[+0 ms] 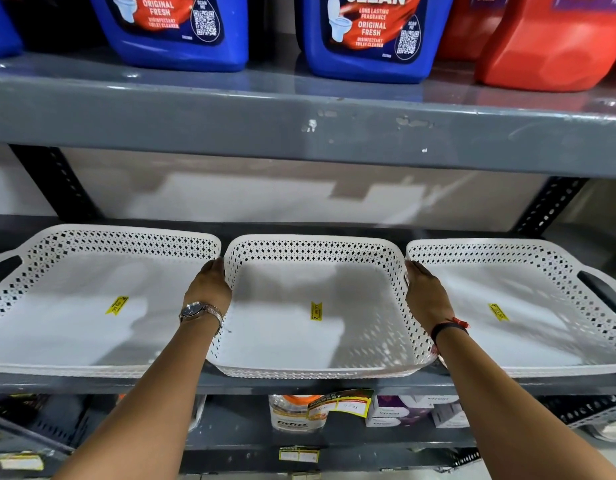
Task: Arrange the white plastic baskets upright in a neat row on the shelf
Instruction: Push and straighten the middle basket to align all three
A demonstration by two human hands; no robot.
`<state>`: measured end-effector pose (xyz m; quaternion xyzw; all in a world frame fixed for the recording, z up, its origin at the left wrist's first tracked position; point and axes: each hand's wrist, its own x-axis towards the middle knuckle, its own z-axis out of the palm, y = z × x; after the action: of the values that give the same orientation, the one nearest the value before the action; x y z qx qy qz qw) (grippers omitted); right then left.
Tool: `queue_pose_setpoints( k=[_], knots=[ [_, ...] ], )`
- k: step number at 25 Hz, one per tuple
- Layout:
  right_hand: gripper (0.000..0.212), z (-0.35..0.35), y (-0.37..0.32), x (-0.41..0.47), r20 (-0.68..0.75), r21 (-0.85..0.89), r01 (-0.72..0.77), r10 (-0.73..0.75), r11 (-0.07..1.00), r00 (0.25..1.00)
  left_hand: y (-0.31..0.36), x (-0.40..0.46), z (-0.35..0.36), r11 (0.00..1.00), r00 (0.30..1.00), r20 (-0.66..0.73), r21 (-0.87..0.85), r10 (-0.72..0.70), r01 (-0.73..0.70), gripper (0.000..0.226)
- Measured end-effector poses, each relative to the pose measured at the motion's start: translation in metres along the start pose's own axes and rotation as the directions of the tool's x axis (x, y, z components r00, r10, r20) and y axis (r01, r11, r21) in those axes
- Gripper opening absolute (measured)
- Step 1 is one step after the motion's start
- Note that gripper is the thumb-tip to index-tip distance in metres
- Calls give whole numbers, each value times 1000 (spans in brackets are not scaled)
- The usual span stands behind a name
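Three white perforated plastic baskets lie flat, open side up, side by side on the grey shelf [299, 384]. The left basket [119, 244], the middle basket [313, 251] and the right basket [507, 254] each carry a yellow price sticker inside. My left hand [211, 287], with a wristwatch, presses on the middle basket's left wall. My right hand [426, 292], with a dark wristband, presses on its right wall. Both hands' fingertips are hidden between the baskets. The middle basket's front edge overhangs the shelf lip slightly.
The shelf above [299, 133] holds blue toilet-cleaner jugs [175, 32] and red jugs [556, 46]. The shelf below carries a bottle [292, 414], small boxes [403, 410] and price tags. Dark slotted uprights [53, 181] stand at the back left and right.
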<state>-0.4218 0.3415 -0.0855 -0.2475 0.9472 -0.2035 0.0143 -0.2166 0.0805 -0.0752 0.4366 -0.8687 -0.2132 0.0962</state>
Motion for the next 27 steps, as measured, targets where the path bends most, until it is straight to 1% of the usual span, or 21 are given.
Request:
queue_pose_setpoints(
  k=[13,17,20,27],
  knots=[
    [51,-3,-3,-2,9,6,-10,10,1000,1000,5,0,0,1000,1000,2,16,-21,21,52],
    [51,-8,-5,-6,-6,80,-7,8,997,1000,4,-1,1,999,999,-28,22,-30,31,51],
    [48,-9,-4,-7,-5,123,3,-3,992,1000,4,0,1,999,998,-44,16,-34,35,53],
    [48,-10,-5,-7,4,102,-8,7,995,1000,7,-2,-1,1000,999,-27,3,-31,31,55]
  ],
)
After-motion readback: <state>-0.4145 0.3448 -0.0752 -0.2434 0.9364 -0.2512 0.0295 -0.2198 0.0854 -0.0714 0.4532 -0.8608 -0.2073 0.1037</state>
